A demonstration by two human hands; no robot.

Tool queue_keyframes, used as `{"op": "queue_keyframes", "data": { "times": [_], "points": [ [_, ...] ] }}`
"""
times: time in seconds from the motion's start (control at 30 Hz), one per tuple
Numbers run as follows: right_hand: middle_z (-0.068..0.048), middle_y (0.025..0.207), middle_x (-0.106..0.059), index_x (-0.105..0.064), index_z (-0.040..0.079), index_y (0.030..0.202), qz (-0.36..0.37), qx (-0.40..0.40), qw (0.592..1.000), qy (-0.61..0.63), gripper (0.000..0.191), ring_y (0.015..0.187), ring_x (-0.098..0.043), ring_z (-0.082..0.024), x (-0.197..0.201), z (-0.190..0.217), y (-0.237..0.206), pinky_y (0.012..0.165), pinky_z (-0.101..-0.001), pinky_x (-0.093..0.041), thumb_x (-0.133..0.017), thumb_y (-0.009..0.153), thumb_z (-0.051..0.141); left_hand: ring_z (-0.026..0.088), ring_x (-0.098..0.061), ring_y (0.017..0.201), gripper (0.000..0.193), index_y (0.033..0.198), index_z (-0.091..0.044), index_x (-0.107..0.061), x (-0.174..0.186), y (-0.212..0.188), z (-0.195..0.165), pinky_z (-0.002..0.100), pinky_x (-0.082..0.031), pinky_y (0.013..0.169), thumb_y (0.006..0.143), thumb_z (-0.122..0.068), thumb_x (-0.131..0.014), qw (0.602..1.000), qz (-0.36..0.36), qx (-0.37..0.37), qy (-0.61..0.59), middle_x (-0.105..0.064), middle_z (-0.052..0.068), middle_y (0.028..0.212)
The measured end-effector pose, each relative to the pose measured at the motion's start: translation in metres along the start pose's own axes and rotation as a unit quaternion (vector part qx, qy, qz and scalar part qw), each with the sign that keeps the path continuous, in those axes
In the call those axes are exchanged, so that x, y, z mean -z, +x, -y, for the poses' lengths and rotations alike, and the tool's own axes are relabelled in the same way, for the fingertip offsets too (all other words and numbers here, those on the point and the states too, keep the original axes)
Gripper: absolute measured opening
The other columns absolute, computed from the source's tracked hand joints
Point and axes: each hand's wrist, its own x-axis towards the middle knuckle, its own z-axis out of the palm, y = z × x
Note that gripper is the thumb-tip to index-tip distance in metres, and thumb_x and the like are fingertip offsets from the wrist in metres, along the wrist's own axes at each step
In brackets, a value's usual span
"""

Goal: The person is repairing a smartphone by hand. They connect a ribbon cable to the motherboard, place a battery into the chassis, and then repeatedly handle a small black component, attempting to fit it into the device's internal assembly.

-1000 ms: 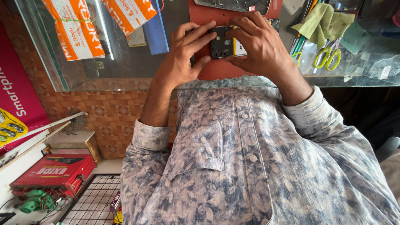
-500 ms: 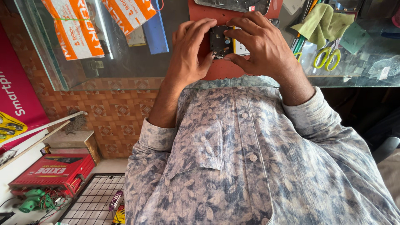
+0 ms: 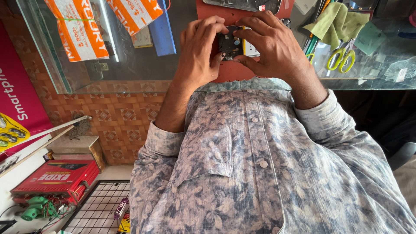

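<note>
top centre of frame: left hand (image 3: pixel 200 54) and right hand (image 3: pixel 272 45) both on a small dark phone part (image 3: pixel 229 43), fingers curled and pinching it from either side, thumbs underneath. part sits over a red mat (image 3: pixel 232 71) on the glass counter (image 3: pixel 130 69). upper right: green cloth (image 3: pixel 336 21), yellow-handled scissors (image 3: pixel 340 58). upper left: orange/white packets (image 3: pixel 78 30) under glass. lower left: red box (image 3: pixel 56 177), wire rack (image 3: pixel 97 208).
</note>
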Motion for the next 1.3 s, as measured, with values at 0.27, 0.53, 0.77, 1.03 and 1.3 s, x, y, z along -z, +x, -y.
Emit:
{"op": "queue_keyframes", "data": {
  "times": [0.27,0.53,0.77,1.03,1.3],
  "points": [
    [-0.012,0.139,-0.065,-0.071,0.005,0.13,-0.003,0.007,1.0,0.007,0.051,0.13,-0.058,-0.035,0.0,0.0,-0.001,0.108,-0.0458,-0.051,-0.088,0.093,0.036,0.031,-0.05,0.129,0.076,0.138,-0.009,-0.05,0.015,0.003,0.0,0.049,-0.04,0.106,0.077,-0.016,-0.093,0.999,0.001,-0.051,-0.01,-0.055,0.007,0.14],
    [-0.012,0.139,-0.065,-0.072,0.005,0.13,-0.001,0.005,1.0,-0.003,0.052,0.131,-0.057,-0.035,-0.003,-0.001,-0.002,0.109,-0.0458,-0.05,-0.088,0.091,0.036,0.025,-0.057,0.122,0.067,0.138,-0.011,-0.053,0.017,0.006,0.007,0.043,-0.044,0.101,0.081,-0.008,-0.089,0.999,0.003,-0.048,-0.007,-0.066,0.002,0.13],
    [-0.012,0.14,-0.065,-0.072,0.006,0.13,-0.001,0.005,1.0,-0.005,0.052,0.132,-0.057,-0.034,-0.007,-0.005,-0.004,0.11,-0.046,-0.05,-0.089,0.092,0.037,0.025,-0.057,0.122,0.068,0.139,-0.012,-0.054,0.013,0.004,0.013,0.043,-0.044,0.102,0.082,-0.009,-0.09,0.999,0.002,-0.045,-0.019,-0.066,0.001,0.13],
    [-0.012,0.141,-0.065,-0.072,0.006,0.131,-0.002,0.009,1.0,-0.012,0.053,0.134,-0.057,-0.034,-0.009,-0.007,-0.004,0.111,-0.046,-0.05,-0.089,0.091,0.037,0.024,-0.056,0.124,0.068,0.139,-0.013,-0.053,0.009,0.004,0.016,0.043,-0.044,0.103,0.083,-0.01,-0.091,0.999,-0.004,-0.047,-0.009,-0.065,0.0,0.133],
    [-0.012,0.141,-0.065,-0.072,0.005,0.131,-0.001,0.006,1.0,-0.004,0.053,0.133,-0.057,-0.035,-0.006,-0.004,-0.003,0.11,-0.0459,-0.05,-0.089,0.091,0.036,0.026,-0.054,0.125,0.069,0.136,-0.013,-0.052,0.01,0.006,0.008,0.045,-0.042,0.102,0.079,-0.01,-0.091,0.999,0.009,-0.033,0.012,-0.061,0.001,0.135]
  ]
}}
